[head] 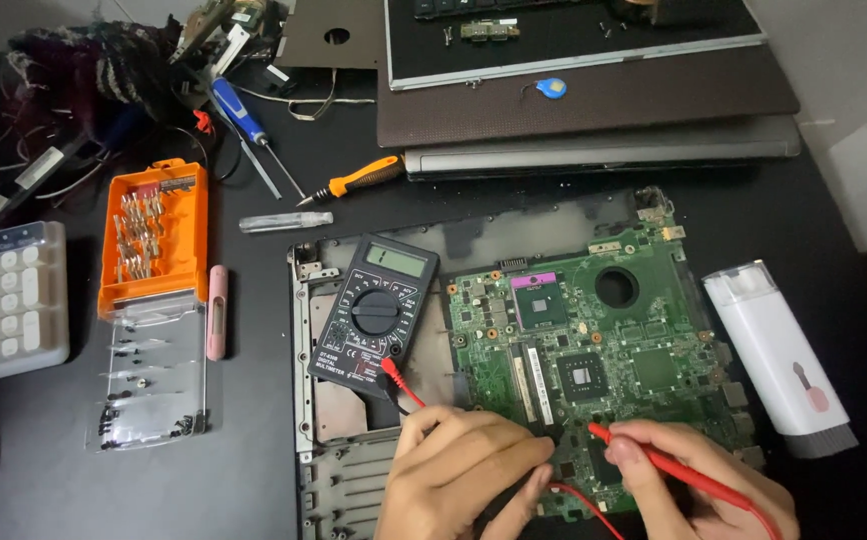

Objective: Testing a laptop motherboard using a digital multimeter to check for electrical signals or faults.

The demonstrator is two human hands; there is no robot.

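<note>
Your work is well into the probing stage. The green motherboard [594,335] lies bare in the opened grey laptop base [349,470] on the black bench [254,440], with no cover over it, so the stripping down looks done. The black multimeter [374,312] rests on that base just left of the board, its dial turned off the top position and a red lead plugged into its lower edge; the display is too small to read.

Your right hand [699,485] has its fingers closed around the red probe [669,465], pinching it like a pen, tip down on the lower middle of the board. Your left hand [464,465] is curled near the board's bottom edge, fingers bent in close; whether they pinch a second probe I cannot tell, since the knuckles hide it.

Parts are set aside: loose screws in the clear tray [149,375], the orange bit case [154,235] open above it, an orange-handled screwdriver [354,180] and a blue-handled screwdriver [244,115] farther up, a second laptop [594,150] at the top, and a white cleaning tool [779,350] right of the board.

By my judgement, measuring is under way and reassembly is all still ahead; nothing has gone back on the board yet
</note>
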